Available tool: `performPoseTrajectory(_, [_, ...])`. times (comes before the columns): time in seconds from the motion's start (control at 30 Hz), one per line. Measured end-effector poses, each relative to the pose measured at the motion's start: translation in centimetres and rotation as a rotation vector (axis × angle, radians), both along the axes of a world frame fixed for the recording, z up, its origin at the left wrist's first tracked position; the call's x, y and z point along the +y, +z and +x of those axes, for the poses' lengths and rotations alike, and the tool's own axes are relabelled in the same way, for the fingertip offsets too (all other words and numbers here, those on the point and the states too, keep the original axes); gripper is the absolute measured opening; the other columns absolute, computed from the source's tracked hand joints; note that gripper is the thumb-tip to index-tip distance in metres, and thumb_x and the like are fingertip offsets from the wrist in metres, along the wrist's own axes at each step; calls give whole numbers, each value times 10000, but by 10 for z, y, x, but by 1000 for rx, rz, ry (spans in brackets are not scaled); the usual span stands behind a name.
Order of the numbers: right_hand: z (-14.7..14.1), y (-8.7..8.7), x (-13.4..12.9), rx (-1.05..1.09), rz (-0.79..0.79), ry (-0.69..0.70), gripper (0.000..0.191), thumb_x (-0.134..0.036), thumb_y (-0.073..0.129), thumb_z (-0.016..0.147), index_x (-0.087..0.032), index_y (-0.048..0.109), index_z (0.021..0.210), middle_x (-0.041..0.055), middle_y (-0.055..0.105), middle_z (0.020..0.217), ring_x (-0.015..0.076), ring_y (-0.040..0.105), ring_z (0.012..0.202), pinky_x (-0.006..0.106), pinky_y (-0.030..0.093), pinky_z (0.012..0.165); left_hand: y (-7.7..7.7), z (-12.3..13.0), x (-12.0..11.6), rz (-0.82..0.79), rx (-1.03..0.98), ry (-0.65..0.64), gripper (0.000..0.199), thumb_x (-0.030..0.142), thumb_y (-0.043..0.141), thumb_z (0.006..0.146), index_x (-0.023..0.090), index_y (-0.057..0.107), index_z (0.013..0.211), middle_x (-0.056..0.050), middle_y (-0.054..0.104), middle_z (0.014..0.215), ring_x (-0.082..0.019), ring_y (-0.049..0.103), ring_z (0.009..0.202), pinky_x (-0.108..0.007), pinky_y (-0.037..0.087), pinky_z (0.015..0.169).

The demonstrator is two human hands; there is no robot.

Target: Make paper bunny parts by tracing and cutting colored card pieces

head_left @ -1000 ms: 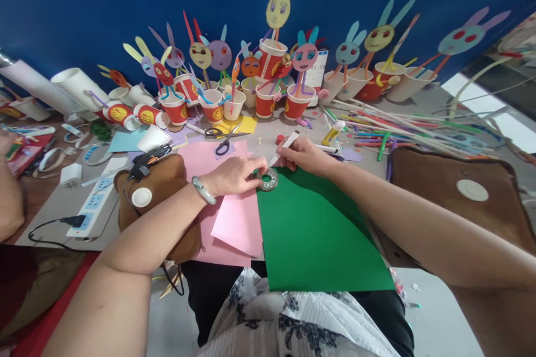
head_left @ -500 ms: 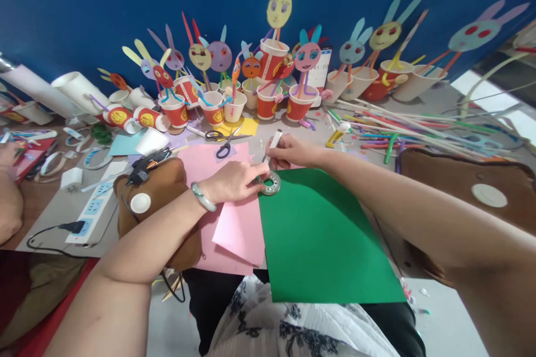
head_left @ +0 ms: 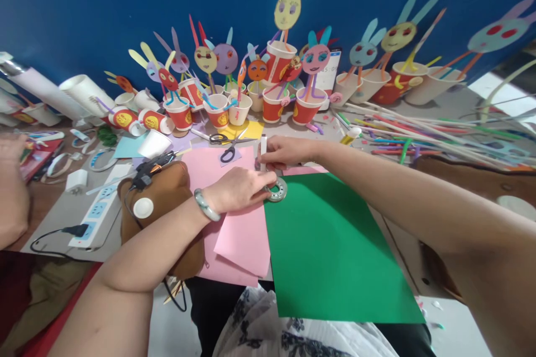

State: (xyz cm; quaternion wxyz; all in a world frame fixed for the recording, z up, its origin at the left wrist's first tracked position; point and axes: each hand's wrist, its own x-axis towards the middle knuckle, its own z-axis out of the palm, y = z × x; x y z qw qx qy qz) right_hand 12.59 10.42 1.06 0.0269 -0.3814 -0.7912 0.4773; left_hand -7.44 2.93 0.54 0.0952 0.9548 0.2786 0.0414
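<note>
While the left hand [head_left: 238,189] has its fingers pinched on a gray ring [head_left: 283,192] at the top-left corner of the green paper [head_left: 339,251], the right hand [head_left: 282,152] is gripping a pretty much upright white marker [head_left: 263,150] just above. There's pink paper [head_left: 247,240] right beside the green stuff too.

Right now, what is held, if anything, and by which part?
The right hand holds a white pen below its top. The left hand touches a grey ring at its left edge; pinching is unclear.
</note>
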Motion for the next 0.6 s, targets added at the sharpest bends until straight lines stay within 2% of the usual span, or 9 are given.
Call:
performPoseTrajectory(0.2, [-7,-5,2,100,-66,136,376,-398,600,875,-164,601,581,-26,528,464,75,406,433,208,303,422,2,1,-2,14,38,17,223,314,538,966,193,594,1146,-79,740,961,-225,703,760,-288,444,635])
performPoseTrajectory(0.43, [-10,-1,-1,91,-72,126,398,-366,601,877,-158,557,542,-44,479,440,55,345,416,198,259,407,-1,0,-1,36,23,-7,206,295,532,969,201,589,1143,-75,740,993,-224,710,800,-285,445,644])
performPoseTrajectory(0.53, [-13,-4,-3,127,-98,120,399,-353,614,866,-161,534,525,-60,431,427,49,319,416,192,238,400,0,0,-1,31,12,-13,201,296,541,965,205,588,1137,-72,740,1037,-222,714,821,-283,450,651])
performPoseTrajectory(0.6, [-13,-8,-3,161,-120,78,358,-348,632,852,-158,569,556,-52,467,453,54,350,429,191,260,408,0,0,-1,24,11,-11,199,302,547,962,202,588,1129,-73,740,1039,-222,715,821,-284,453,652])
